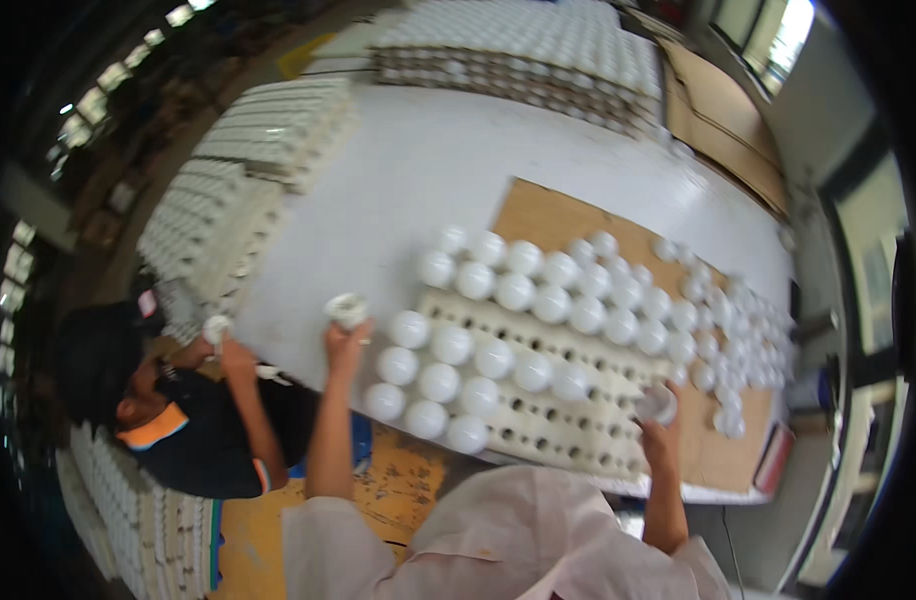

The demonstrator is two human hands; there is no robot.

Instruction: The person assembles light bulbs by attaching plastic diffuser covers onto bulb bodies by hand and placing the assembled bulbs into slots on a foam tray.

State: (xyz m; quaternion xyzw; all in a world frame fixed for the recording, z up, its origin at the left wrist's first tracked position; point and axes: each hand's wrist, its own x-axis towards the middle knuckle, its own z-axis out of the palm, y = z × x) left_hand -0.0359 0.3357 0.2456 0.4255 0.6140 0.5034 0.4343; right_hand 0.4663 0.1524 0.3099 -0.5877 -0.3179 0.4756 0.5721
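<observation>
Shirt (518, 535), left hand (344, 342) gripping white piece (346, 309), right hand (663, 430) likewise

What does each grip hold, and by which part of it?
The left grip holds a white cup-like piece, apparently by its lower part; the right grip holds a rounded white piece, exact place too blurred.

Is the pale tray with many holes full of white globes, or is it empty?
Partly filled: white globes sit at the left of the tray, while dark holes farther right show uncovered.
</observation>
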